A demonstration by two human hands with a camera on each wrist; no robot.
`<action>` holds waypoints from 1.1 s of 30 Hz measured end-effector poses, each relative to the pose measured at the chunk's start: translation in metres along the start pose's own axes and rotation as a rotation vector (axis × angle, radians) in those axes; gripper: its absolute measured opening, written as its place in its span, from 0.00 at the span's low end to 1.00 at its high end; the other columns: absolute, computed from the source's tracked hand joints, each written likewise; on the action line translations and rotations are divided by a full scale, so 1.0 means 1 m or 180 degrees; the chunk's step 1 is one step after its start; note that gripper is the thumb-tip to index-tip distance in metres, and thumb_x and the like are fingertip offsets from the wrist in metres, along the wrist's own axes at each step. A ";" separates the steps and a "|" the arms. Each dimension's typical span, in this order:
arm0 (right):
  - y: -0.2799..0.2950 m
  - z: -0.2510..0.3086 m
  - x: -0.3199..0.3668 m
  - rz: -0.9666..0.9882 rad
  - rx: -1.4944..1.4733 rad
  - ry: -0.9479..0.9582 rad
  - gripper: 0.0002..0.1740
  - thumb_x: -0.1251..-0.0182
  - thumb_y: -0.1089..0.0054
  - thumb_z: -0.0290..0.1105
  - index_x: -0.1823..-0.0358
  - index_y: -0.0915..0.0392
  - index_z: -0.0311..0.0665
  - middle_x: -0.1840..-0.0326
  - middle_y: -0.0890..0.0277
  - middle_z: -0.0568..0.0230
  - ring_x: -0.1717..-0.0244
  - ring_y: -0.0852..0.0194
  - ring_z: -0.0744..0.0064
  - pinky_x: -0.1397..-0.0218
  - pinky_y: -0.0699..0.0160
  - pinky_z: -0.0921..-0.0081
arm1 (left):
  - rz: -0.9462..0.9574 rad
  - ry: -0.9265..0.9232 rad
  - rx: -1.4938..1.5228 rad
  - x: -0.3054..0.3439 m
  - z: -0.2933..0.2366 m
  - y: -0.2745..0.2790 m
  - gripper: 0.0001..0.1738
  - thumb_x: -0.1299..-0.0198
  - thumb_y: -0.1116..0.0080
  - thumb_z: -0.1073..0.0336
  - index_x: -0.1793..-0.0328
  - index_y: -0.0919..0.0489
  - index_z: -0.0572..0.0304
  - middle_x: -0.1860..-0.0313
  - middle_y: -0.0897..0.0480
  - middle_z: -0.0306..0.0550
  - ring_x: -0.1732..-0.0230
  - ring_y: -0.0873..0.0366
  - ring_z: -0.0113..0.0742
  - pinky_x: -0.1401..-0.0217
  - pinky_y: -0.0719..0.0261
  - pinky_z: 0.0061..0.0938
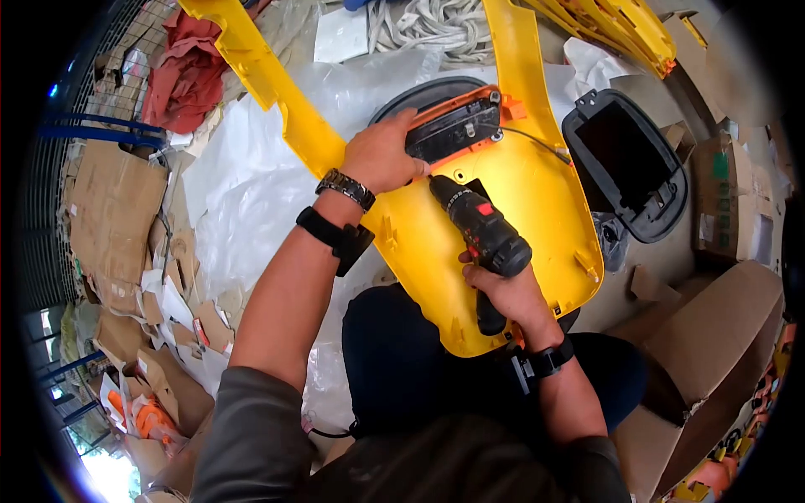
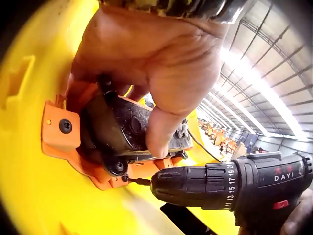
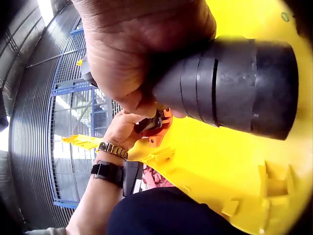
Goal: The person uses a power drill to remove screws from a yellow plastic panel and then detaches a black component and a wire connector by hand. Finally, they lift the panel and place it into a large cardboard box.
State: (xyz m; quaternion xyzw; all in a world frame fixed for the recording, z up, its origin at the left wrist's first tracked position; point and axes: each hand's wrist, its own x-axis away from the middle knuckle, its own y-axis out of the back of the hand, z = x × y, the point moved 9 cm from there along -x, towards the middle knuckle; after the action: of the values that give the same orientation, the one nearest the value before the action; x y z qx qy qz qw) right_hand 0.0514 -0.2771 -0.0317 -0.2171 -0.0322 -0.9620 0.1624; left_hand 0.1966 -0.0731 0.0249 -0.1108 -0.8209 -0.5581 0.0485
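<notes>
A large yellow plastic panel lies across the person's lap. An orange bracket with a black box-like part is set against it. The left hand grips that black part, thumb on its near side and fingers over the far side. In the right hand is a black cordless drill, held by its handle. Its bit meets a screw at the bracket's edge, below the left thumb. The right wrist view shows the right hand around the drill, with the battery end large in front.
To the right lie a dark grey frame and cardboard boxes. Clear plastic sheeting covers the floor at left, near flattened cardboard and red cloth. White rope and more yellow parts are at the top.
</notes>
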 end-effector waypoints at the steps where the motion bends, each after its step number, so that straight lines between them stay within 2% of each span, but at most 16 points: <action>1: 0.000 0.000 0.000 0.0006 -0.0042 -0.0035 0.23 0.39 0.29 0.26 0.41 0.20 0.36 0.53 0.14 0.59 0.50 0.15 0.63 0.43 0.19 0.67 | -0.0071 -0.0004 0.0111 -0.001 0.000 0.001 0.50 0.54 0.20 0.55 0.22 0.29 0.58 0.35 0.17 0.58 0.35 0.19 0.55 0.33 0.20 0.43; 2: -0.002 -0.001 0.001 0.0017 -0.0086 -0.0081 0.23 0.39 0.29 0.26 0.41 0.20 0.36 0.53 0.14 0.59 0.50 0.15 0.64 0.43 0.19 0.67 | -0.0020 0.0033 0.0176 0.001 0.002 -0.001 0.50 0.54 0.21 0.56 0.22 0.29 0.59 0.35 0.17 0.60 0.36 0.18 0.55 0.34 0.21 0.42; 3: -0.005 0.001 0.001 0.0070 -0.0062 0.0004 0.24 0.38 0.35 0.19 0.39 0.24 0.33 0.54 0.16 0.62 0.60 0.19 0.74 0.55 0.17 0.75 | 0.0014 0.0069 0.0236 0.002 -0.001 0.001 0.50 0.54 0.21 0.57 0.22 0.29 0.60 0.36 0.17 0.62 0.36 0.18 0.56 0.34 0.21 0.41; 12: -0.007 -0.004 -0.001 -0.0004 -0.0103 -0.0071 0.23 0.38 0.34 0.20 0.40 0.23 0.33 0.53 0.16 0.62 0.60 0.20 0.74 0.55 0.17 0.74 | -0.0014 0.0036 0.0018 0.001 -0.006 0.004 0.47 0.52 0.22 0.57 0.23 0.27 0.58 0.37 0.16 0.62 0.37 0.19 0.58 0.34 0.21 0.42; 15: -0.005 -0.005 -0.001 -0.0065 0.0018 -0.0143 0.24 0.38 0.33 0.20 0.39 0.23 0.33 0.54 0.16 0.62 0.60 0.20 0.72 0.55 0.17 0.71 | 0.0016 0.0002 0.0006 0.002 -0.007 0.004 0.46 0.50 0.23 0.57 0.23 0.28 0.57 0.38 0.16 0.61 0.36 0.19 0.58 0.34 0.21 0.42; 18: -0.001 0.013 0.001 -0.0011 0.0915 0.0163 0.21 0.39 0.32 0.23 0.44 0.22 0.32 0.54 0.14 0.55 0.60 0.15 0.60 0.53 0.16 0.64 | 0.0113 -0.0004 -0.0005 0.001 -0.008 0.003 0.45 0.47 0.24 0.56 0.22 0.28 0.57 0.38 0.16 0.61 0.36 0.19 0.59 0.34 0.21 0.43; 21: -0.003 0.057 -0.001 0.0004 0.2580 0.0714 0.20 0.45 0.26 0.30 0.52 0.21 0.33 0.55 0.14 0.49 0.57 0.12 0.48 0.51 0.15 0.59 | 0.0276 0.0039 0.0012 -0.001 -0.008 0.005 0.43 0.44 0.26 0.56 0.22 0.29 0.57 0.37 0.16 0.61 0.36 0.20 0.59 0.33 0.22 0.43; 24: -0.013 0.077 -0.005 0.0148 0.3775 0.0972 0.19 0.47 0.27 0.31 0.55 0.22 0.33 0.59 0.16 0.45 0.58 0.15 0.42 0.52 0.15 0.55 | 0.0263 0.0048 -0.0060 -0.003 -0.006 0.002 0.41 0.42 0.27 0.56 0.22 0.29 0.56 0.37 0.17 0.61 0.36 0.20 0.58 0.33 0.22 0.44; 25: -0.014 0.081 -0.006 0.0155 0.3796 0.1110 0.17 0.45 0.30 0.30 0.56 0.23 0.33 0.61 0.17 0.45 0.60 0.15 0.41 0.53 0.16 0.54 | 0.0273 0.0061 -0.0066 -0.004 -0.007 0.002 0.41 0.42 0.28 0.56 0.22 0.29 0.56 0.37 0.17 0.61 0.36 0.20 0.58 0.33 0.22 0.44; 28: -0.010 0.082 -0.013 0.0264 0.3839 0.0933 0.16 0.45 0.30 0.31 0.58 0.24 0.34 0.61 0.17 0.43 0.60 0.15 0.41 0.53 0.17 0.52 | 0.0270 0.0072 -0.0053 -0.004 -0.003 0.001 0.41 0.40 0.29 0.56 0.21 0.30 0.56 0.38 0.17 0.61 0.36 0.20 0.57 0.32 0.23 0.44; 31: -0.008 0.082 -0.017 0.0225 0.3761 0.0917 0.17 0.46 0.29 0.35 0.58 0.20 0.34 0.62 0.16 0.44 0.61 0.16 0.39 0.55 0.17 0.53 | 0.0236 0.0061 0.0004 -0.002 -0.002 0.000 0.42 0.40 0.29 0.56 0.21 0.31 0.56 0.39 0.17 0.60 0.35 0.21 0.58 0.31 0.24 0.44; 33: -0.009 0.083 -0.016 0.0245 0.3646 0.0970 0.16 0.46 0.29 0.34 0.59 0.22 0.34 0.63 0.17 0.42 0.61 0.16 0.39 0.54 0.17 0.52 | 0.0239 0.0096 0.0043 -0.003 0.000 0.000 0.41 0.40 0.28 0.56 0.21 0.30 0.56 0.39 0.17 0.60 0.36 0.21 0.59 0.32 0.23 0.45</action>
State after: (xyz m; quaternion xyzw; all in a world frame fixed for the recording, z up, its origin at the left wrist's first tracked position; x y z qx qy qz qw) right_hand 0.0960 -0.2523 0.0366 0.0446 -0.5146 -0.8052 0.2913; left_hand 0.1992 -0.0732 0.0241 -0.1328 -0.8191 -0.5520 0.0825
